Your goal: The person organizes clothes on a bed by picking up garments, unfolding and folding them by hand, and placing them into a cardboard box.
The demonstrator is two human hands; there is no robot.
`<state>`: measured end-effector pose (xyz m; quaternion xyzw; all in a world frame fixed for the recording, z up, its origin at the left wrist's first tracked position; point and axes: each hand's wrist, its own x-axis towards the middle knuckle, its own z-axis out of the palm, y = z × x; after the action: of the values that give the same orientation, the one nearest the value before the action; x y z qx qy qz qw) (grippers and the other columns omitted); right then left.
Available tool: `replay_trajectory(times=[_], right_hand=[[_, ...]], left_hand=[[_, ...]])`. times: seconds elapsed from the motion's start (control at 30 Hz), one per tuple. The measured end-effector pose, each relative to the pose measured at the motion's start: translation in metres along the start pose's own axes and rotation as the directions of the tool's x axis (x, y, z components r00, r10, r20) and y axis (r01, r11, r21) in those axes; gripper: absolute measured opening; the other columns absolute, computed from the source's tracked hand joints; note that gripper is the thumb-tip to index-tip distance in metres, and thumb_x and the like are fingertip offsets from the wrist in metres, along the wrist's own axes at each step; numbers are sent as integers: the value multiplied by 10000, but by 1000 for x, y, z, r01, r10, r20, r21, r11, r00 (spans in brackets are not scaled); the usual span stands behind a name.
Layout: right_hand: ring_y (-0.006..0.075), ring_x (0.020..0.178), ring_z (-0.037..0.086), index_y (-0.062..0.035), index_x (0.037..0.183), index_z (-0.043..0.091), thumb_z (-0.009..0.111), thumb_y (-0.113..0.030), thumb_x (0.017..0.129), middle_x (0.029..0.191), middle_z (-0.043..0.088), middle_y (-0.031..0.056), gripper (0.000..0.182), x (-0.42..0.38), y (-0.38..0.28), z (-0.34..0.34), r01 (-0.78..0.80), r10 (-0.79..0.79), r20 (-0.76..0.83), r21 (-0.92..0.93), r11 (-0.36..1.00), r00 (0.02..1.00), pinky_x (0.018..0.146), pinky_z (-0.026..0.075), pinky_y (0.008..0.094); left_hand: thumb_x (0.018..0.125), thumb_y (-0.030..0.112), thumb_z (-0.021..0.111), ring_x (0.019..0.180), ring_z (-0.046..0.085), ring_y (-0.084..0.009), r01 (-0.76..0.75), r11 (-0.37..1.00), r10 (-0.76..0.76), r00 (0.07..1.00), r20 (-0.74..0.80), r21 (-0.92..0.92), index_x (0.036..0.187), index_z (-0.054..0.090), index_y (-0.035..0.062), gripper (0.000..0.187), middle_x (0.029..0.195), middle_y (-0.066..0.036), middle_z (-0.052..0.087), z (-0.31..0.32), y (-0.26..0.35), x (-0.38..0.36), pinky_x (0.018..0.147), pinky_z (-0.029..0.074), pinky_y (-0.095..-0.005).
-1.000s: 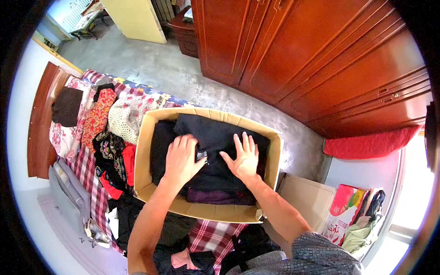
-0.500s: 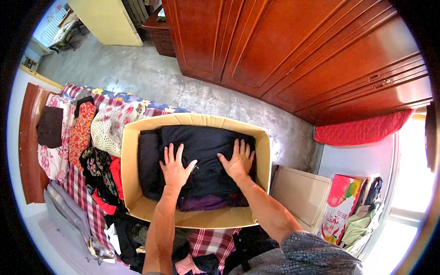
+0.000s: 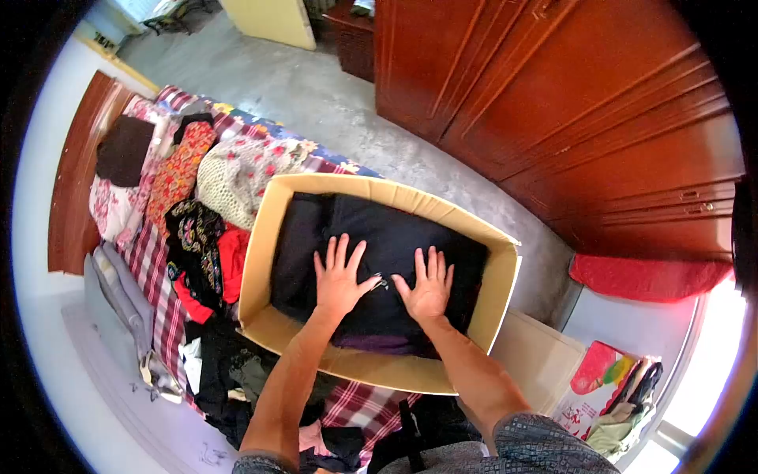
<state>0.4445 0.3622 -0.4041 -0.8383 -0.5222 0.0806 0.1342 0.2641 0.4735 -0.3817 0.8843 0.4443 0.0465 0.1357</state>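
Observation:
A large cardboard box stands on the plaid bedding, its top open. Folded black clothing fills most of it, with a strip of dark purple cloth along the near side. My left hand lies flat on the black clothing, left of the middle, fingers spread. To its right, my right hand also rests flat on the same cloth with fingers apart. Between the two thumbs shows a small shiny detail, too small to name. Neither hand grasps anything.
Left of the box lie a cream knitted garment, a red patterned garment and an embroidered black garment. A wooden wardrobe stands beyond the floor. At right is a printed carton with clothes in it.
My right hand has slid left across the black clothing, closer to my left hand. My head view has turned, so the box appears tilted and further right.

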Motion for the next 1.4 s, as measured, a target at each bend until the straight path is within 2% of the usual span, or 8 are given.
replay_trajectory(times=[0.3,0.5,0.7,0.77,0.97,1.1,1.17,1.4], right_hand=[[422,1386,417,-73,1446,492,659,-554,886,1511,442,213,757,0,11,11,61,-68,-86,-83,995,994,1115,312,641],[414,1384,424,-70,1458,481,605,-521,946,1518,447,206,693,-10,14,23,117,-138,-150,-144,983,979,1114,334,612],[402,1371,446,-46,1430,515,538,-522,988,1486,489,207,651,-4,27,30,147,-159,-145,-92,985,977,1100,355,597],[415,1339,469,-14,1394,544,552,-477,1000,1466,495,237,608,-2,32,26,212,-221,-140,-78,974,965,1085,393,557],[403,1297,519,39,1403,512,638,-344,982,1420,531,259,583,-19,2,-25,-30,1,103,274,961,995,1086,413,451],[264,1268,550,18,1382,540,674,-58,927,1406,571,167,480,-112,-126,-98,222,-291,-30,722,656,956,1093,421,386],[243,1198,602,7,1341,577,701,-34,896,1314,631,137,464,-172,-155,-78,5,-442,242,874,487,864,1036,475,365],[425,1161,608,9,1442,436,786,-368,824,1278,641,207,804,-281,-202,127,356,-508,446,383,853,737,1027,480,461]], left_hand=[[819,470,735,1471,277,-379,-163,985,168,981,99,-57,1462,481,150,762,1588,-153,327,-31,38,-63,1167,221,-631],[900,250,605,1513,216,-326,26,987,-47,990,132,156,1503,440,193,628,1650,-87,231,-4,51,-97,1092,321,-672],[848,252,732,1453,309,-376,273,927,-204,942,265,-257,1460,454,103,688,1569,-180,332,-59,89,-112,1123,300,-648],[851,216,753,1424,365,-369,181,831,-243,969,-50,-526,1409,478,76,637,1515,-186,414,-71,96,-155,1147,329,-553],[829,50,713,1239,547,-376,352,590,-649,742,-167,-727,1215,602,43,402,1364,-174,575,-87,63,-361,1068,410,-474],[859,105,707,1199,558,-402,677,590,-800,566,-200,-440,1207,603,12,374,1287,-214,605,-30,12,-513,1034,442,-465],[838,115,714,1193,554,-417,789,417,-905,409,-120,-450,1223,607,-3,416,1282,-217,609,-36,0,-551,1037,434,-458],[845,166,742,1114,605,-413,770,176,-960,273,67,-613,1215,605,-33,441,1187,-235,640,-3,27,-610,985,469,-425]])
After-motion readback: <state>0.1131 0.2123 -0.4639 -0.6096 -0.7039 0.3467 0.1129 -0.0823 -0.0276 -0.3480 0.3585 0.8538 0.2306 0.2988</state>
